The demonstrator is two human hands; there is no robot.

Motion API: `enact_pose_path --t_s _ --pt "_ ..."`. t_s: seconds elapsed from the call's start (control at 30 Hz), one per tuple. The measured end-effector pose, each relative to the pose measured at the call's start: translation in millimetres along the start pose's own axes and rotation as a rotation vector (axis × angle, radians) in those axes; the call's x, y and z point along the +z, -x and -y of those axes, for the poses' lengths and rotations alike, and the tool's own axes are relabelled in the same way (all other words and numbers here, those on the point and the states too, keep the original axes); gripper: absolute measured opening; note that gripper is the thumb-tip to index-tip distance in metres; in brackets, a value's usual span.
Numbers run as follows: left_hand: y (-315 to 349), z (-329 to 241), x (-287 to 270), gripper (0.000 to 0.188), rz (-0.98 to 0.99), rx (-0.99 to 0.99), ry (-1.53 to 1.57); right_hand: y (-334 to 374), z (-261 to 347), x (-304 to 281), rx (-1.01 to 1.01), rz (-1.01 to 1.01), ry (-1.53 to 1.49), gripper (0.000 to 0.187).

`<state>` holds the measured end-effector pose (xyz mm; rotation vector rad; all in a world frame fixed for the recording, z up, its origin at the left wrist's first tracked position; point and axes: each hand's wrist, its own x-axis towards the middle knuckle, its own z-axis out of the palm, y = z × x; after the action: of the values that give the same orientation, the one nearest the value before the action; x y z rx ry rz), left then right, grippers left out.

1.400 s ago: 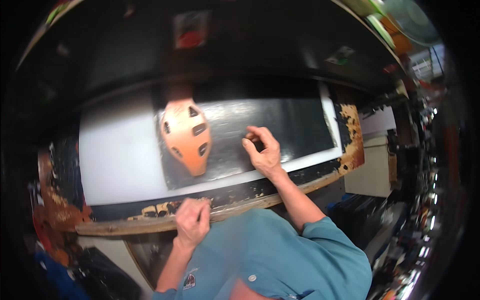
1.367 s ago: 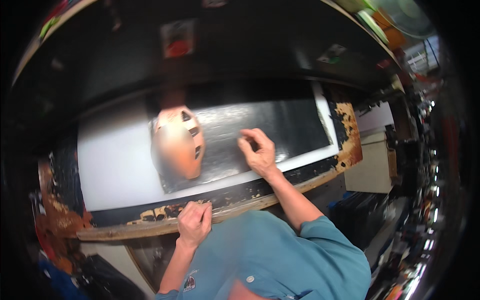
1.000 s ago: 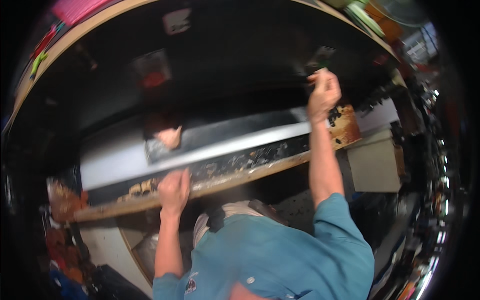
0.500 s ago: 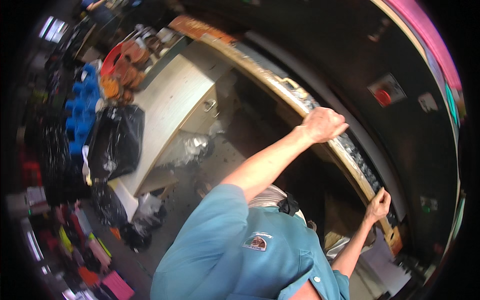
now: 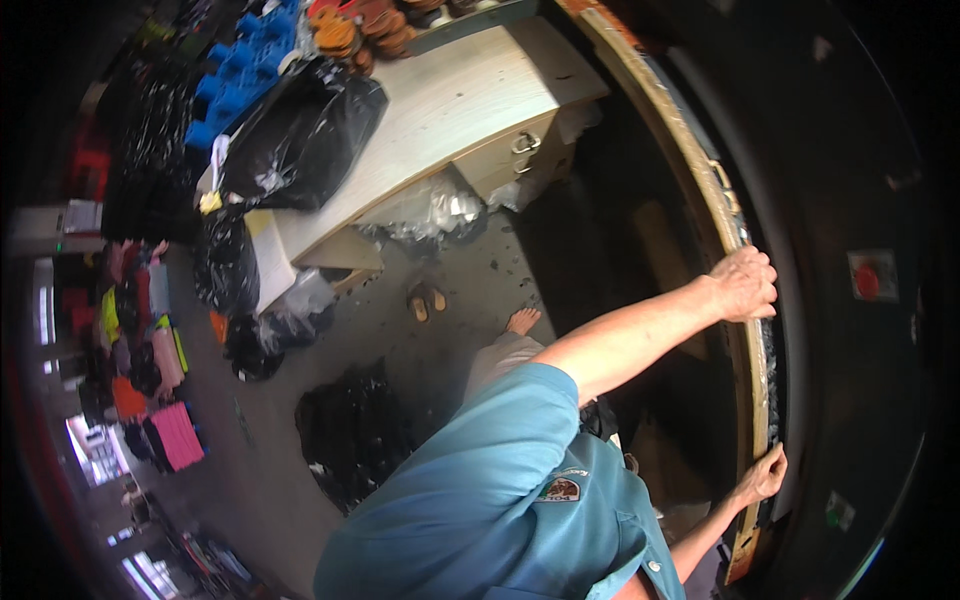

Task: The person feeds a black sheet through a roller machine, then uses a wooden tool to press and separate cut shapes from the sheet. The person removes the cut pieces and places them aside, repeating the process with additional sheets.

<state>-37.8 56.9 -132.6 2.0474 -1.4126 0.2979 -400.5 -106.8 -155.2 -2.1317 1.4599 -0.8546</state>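
Observation:
A long, worn wooden rail (image 5: pixel 752 375) runs down the right side, with a narrow strip of dark, speckled material (image 5: pixel 771 375) along its far side. My left hand (image 5: pixel 742 285) is closed over the upper part of this rail, fingers curled toward the strip. Lower down, my right hand (image 5: pixel 762 475) lies across the rail with its fingers bent together at the far edge. Whatever those fingertips may pinch is too small or hidden to make out. Above my left hand, small yellowish pieces (image 5: pixel 727 185) sit along the strip.
A pale wooden table (image 5: pixel 450 110) with metal handles stands to the left. On it are a black plastic bag (image 5: pixel 305 135) and brown and orange pieces (image 5: pixel 365 30), near blue crates (image 5: pixel 245 65). Sandals (image 5: pixel 425 302) and a black sheet (image 5: pixel 355 435) lie on the floor, near a bare foot (image 5: pixel 522 320).
The view has turned, so the rail now stands nearly upright in the picture. Both hands keep about the same places on it. The sandals, foot and black sheet have come into sight.

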Motion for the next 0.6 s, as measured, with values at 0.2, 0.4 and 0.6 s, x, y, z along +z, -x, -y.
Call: enact_pose_path --t_s 0.2,0.4,0.6 --pt "13 -11 0 0.039 0.108 -0.048 -0.088 2 -1 -18 0.006 0.080 -0.005 0.043" --pt "62 -25 -16 0.042 0.039 -0.086 -0.028 1 67 5 -0.157 -0.039 -0.237 0.032" --pt "117 -35 -41 0.038 0.028 -0.055 0.048 -30 205 100 -0.195 0.359 -0.443 0.059"
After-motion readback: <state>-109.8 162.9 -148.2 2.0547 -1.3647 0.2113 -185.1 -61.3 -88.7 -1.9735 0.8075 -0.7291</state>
